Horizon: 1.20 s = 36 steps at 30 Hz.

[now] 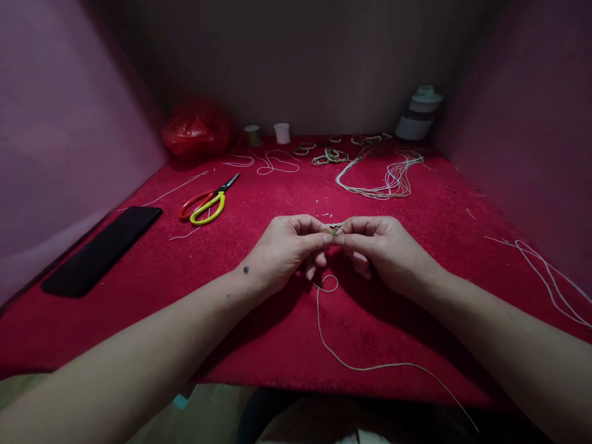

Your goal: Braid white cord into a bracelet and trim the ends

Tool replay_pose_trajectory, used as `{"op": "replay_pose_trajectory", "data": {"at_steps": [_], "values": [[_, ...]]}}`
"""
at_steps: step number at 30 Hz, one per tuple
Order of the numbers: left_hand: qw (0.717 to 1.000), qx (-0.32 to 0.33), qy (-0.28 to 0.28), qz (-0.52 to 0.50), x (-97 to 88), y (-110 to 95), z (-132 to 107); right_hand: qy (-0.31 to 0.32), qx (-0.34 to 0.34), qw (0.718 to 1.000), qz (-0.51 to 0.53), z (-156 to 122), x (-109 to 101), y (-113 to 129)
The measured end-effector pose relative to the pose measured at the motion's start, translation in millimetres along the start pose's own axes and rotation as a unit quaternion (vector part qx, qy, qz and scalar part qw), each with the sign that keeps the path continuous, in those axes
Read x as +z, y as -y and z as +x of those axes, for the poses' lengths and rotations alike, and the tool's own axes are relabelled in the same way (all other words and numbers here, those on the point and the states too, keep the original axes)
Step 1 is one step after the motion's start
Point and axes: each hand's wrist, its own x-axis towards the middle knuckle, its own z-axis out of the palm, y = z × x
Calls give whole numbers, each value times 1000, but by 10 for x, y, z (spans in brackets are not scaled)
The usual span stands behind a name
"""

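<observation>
Over the middle of the red cloth, my left hand [296,246] and my right hand [374,246] meet fingertip to fingertip. Between them is a small green and white braided cord [335,227], pinched by the thumb and fingers of both hands. Part of the braid is hidden behind the fingertips. A long thin olive cord [361,369] trails from below the hands, makes a small loop and runs across the cloth toward the front right edge.
Scissors [208,205] and a black phone [104,250] lie left. Behind are a red plastic bag [197,131], a green spool [253,135], a white spool [282,133], braided loops [330,157], a cord bundle [379,188] and a bottle [419,117]. White cords [550,274] lie right.
</observation>
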Motion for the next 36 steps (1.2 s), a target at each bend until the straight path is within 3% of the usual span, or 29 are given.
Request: {"op": "replay_pose_trajectory", "data": {"at_steps": [10,16,23,36], "values": [[997,18,-24,71,52,-32,-33,-3,-23,999,-41,-18,18,22],[999,-8,-12,39,31,-41,-41,-5,-49,998,-43,-7,13,-3],[994,-65,48,-71,-56,-33,-17,-16,-57,997,-40,-11,16,25],[989,-36,32,-141,-1,-27,-12,-25,-63,997,-31,-28,44,28]]}}
